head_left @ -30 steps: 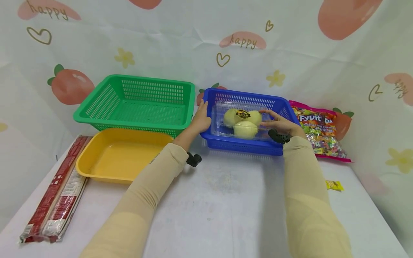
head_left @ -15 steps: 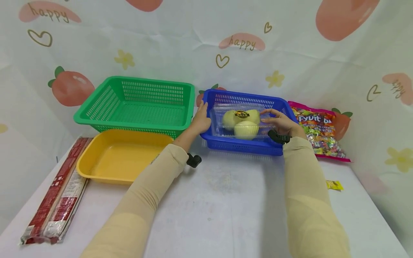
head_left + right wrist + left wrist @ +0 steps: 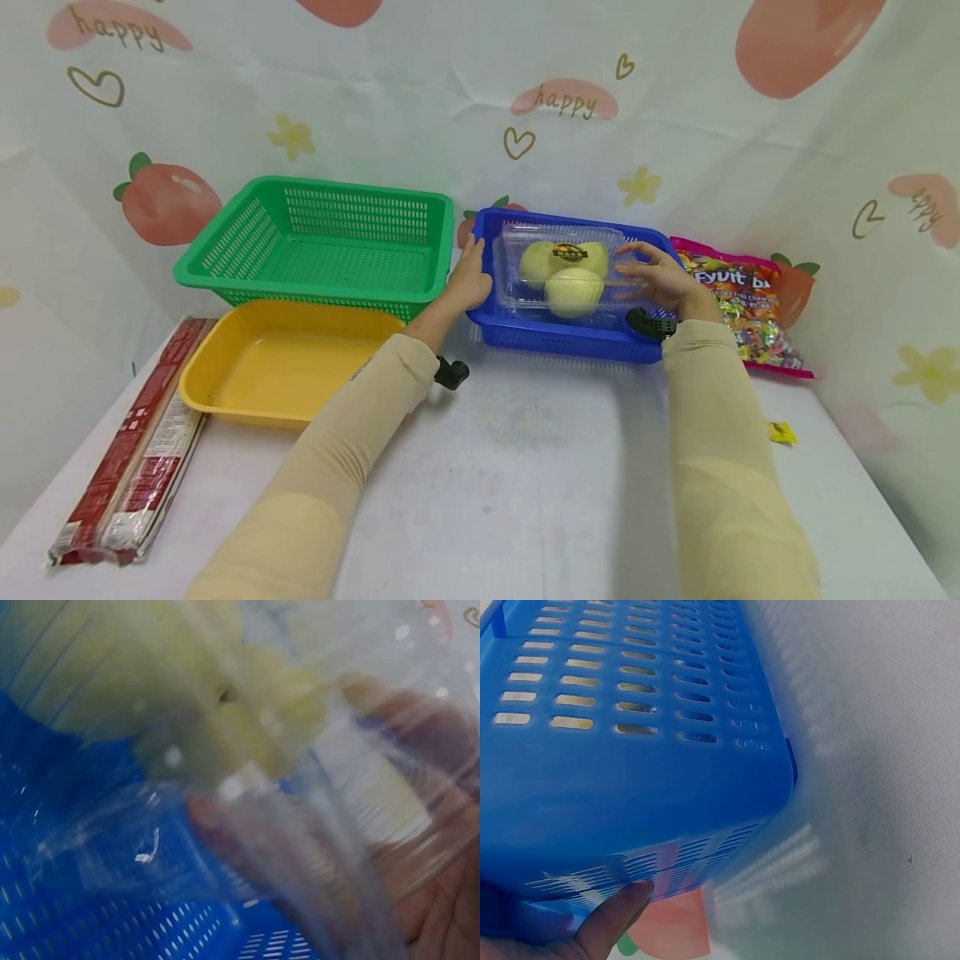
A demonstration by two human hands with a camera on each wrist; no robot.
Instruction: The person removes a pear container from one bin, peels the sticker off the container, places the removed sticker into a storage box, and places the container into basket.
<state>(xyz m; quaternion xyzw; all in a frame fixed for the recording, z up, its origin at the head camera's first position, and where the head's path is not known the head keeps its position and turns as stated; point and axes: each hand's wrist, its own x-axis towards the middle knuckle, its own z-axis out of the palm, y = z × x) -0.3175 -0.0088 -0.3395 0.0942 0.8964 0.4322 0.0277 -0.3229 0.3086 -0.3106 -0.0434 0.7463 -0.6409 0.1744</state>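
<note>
A clear plastic fruit box [image 3: 517,279] with a black-and-gold label holds several round, pale yellow-green fruits [image 3: 573,292]. My right hand [image 3: 660,279] grips its right end, fingers and thumb showing around the clear plastic in the right wrist view. The box sits tilted within the blue basket [image 3: 570,340], overlapping its back rim in the head view. At the basket's left end, my left hand [image 3: 468,279] holds the rim. One finger [image 3: 619,915] lies against the perforated outer wall in the left wrist view; the rest of that hand is mostly hidden there.
Left of the blue basket stands a green basket [image 3: 442,275], with a yellow tray [image 3: 292,417] in front. Two long red-and-white packets [image 3: 127,467] lie at the far left. A candy bag [image 3: 757,308] leans at the right, near a small yellow wrapper [image 3: 782,432].
My right hand has shifted slightly right, and the fruit box has risen and tilted in its grip. The left hand stays at the basket's rim.
</note>
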